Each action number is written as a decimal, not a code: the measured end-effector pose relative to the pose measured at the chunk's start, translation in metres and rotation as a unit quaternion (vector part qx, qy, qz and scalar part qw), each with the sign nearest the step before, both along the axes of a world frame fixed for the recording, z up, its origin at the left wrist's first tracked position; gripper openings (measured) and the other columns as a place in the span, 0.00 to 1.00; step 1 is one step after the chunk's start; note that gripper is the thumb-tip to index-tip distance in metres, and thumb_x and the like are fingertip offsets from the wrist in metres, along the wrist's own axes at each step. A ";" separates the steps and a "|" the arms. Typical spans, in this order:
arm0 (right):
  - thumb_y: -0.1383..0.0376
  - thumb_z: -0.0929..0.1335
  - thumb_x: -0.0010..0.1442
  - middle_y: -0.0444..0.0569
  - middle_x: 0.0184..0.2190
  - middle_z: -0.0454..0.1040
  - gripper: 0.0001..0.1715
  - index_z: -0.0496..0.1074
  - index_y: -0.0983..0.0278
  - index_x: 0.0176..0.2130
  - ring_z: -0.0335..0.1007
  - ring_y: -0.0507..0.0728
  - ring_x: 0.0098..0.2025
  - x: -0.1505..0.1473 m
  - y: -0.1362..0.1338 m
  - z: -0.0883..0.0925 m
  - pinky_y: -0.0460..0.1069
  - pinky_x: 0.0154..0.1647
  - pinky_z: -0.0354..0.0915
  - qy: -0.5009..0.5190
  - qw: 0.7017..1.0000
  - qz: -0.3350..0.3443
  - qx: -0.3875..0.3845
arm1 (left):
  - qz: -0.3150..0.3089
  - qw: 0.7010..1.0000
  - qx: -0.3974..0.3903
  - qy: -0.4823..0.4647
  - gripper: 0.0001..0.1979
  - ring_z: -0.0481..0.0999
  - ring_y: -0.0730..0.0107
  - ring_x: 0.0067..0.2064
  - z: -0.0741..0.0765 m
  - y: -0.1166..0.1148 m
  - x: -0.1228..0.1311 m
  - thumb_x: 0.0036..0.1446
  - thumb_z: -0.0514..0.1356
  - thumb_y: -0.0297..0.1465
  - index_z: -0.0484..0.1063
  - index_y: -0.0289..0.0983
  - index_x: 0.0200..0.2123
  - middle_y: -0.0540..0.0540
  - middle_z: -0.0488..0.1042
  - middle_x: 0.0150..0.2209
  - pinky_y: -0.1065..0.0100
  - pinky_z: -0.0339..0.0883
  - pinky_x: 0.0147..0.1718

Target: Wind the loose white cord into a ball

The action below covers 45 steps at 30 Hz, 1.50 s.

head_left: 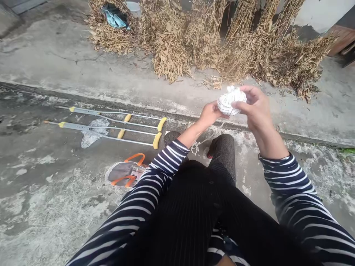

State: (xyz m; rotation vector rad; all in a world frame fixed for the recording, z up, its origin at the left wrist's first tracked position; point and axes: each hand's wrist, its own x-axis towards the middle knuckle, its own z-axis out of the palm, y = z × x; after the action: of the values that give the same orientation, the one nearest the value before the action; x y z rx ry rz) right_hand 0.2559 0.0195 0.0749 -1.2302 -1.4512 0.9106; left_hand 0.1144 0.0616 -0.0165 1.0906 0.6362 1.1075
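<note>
Outdoor setting. Grey concrete ground (69, 218) on the near side, rough, with pale worn patches; beyond it a low concrete ledge (63, 70) runs left to right, cracked on the left. Along the far side of the ledge lie and lean dried plant stalks (172, 40), brown and brittle-looking, with curled leaves. A blue cloth (115, 18) rests among them at far left.

On the ground, left: two crutches (121, 133), side by side, grey shafts with yellow pads and grips; crumpled clear plastic (85, 140) by the nearer one. Nearer still, a see-through bag (120, 171) with flat orange handles.

White bundle (230, 101): soft-looking strip or cord wound into a rounded ball, thin dark lines between turns, small tuft on top. Held aloft in front of the wearer, right of centre.

Hands: both closed on the bundle. Left hand (208, 113) grips its left side and underside; right hand (257, 107) has the thumb across the near face, fingers curled at the far right. Both arms reach forward in striped sleeves (149, 188).
</note>
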 end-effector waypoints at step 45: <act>0.63 0.81 0.41 0.47 0.42 0.81 0.26 0.79 0.56 0.42 0.79 0.61 0.42 0.012 0.005 0.008 0.57 0.37 0.79 0.025 0.999 0.022 -0.010 | -0.089 0.986 -0.138 0.039 0.06 0.79 0.74 0.29 -0.012 -0.026 -0.032 0.62 0.64 0.28 0.76 0.30 0.34 0.45 0.80 0.29 0.74 0.72 0.26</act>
State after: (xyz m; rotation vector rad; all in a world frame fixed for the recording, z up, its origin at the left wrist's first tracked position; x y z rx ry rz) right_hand 0.2683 0.0248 0.0824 -1.1854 -1.4378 0.9823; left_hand 0.0826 0.0358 -0.0286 0.9331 0.7170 0.7996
